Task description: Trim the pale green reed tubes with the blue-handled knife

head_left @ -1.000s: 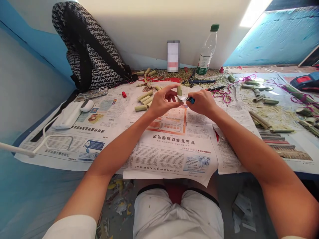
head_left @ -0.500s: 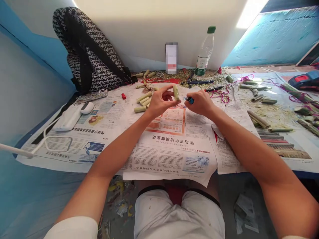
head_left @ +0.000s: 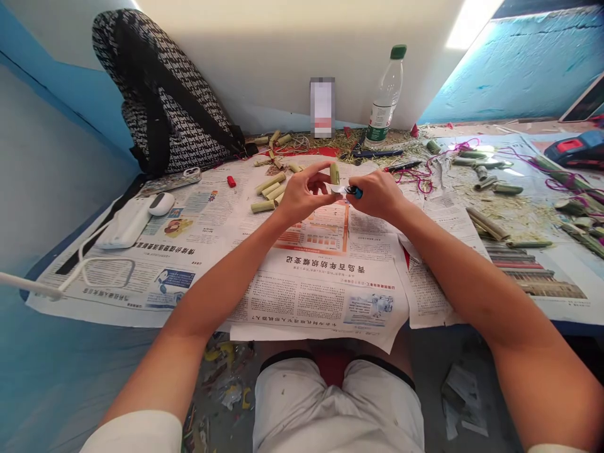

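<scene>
My left hand [head_left: 304, 194] pinches a short pale-green stalk piece [head_left: 334, 173] upright between thumb and fingers, above the newspaper [head_left: 311, 277]. My right hand [head_left: 380, 194] is closed on a small knife with a blue handle [head_left: 355, 190]; its bright blade points left and meets the foot of the stalk piece. Both hands hover over the middle of the table. A small heap of cut stalk pieces [head_left: 268, 189] lies just left of my left hand.
A patterned black-and-white bag [head_left: 165, 107] leans at the back left, and a plastic bottle [head_left: 384, 104] stands at the back. A white power bank and mouse [head_left: 136, 214] lie left. Stalks and purple string [head_left: 491, 182] litter the right side, with a blue tool [head_left: 573, 150] far right.
The knife blade had drawn away from the stalk piece half a second ago; now it is back against its lower end. Hands stay in nearly the same place.
</scene>
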`<state>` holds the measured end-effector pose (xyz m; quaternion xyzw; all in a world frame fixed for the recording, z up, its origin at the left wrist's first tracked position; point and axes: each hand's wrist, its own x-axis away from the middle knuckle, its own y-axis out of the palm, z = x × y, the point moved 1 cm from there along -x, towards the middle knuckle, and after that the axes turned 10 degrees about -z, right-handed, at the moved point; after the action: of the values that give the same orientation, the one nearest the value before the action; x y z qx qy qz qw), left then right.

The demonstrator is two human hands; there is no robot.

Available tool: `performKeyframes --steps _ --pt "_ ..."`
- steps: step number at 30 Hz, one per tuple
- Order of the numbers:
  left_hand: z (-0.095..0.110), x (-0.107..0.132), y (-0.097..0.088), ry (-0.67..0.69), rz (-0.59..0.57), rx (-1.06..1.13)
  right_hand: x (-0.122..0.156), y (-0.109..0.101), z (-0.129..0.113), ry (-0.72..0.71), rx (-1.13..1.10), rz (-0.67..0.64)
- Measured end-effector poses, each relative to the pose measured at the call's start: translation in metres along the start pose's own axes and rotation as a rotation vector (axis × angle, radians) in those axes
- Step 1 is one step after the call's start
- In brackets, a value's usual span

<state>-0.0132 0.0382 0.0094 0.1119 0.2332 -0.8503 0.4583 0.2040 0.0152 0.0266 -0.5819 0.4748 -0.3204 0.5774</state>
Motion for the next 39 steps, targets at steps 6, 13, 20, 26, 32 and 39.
performKeyframes --steps 6,13,20,26,32,39 --pt "0.002 0.002 0.002 -0.028 -0.01 -0.021 -0.001 -0.001 0.001 0.088 0.033 0.037" --pt "-0.003 -0.002 -0.001 -0.048 0.018 0.04 -0.004 0.004 -0.002 0.163 -0.003 0.038" --pt "0.001 0.001 0.002 -0.028 -0.013 0.01 0.001 0.0 -0.012 0.119 -0.021 0.016" --pt "0.002 0.002 0.007 0.004 -0.001 0.0 0.0 0.0 -0.011 0.107 -0.039 0.053" --pt "0.004 -0.002 0.006 0.062 0.06 0.023 -0.01 0.005 0.031 0.244 -0.095 0.126" --pt "0.005 -0.001 0.003 0.03 0.065 -0.005 -0.006 -0.003 0.001 0.074 -0.143 0.099"
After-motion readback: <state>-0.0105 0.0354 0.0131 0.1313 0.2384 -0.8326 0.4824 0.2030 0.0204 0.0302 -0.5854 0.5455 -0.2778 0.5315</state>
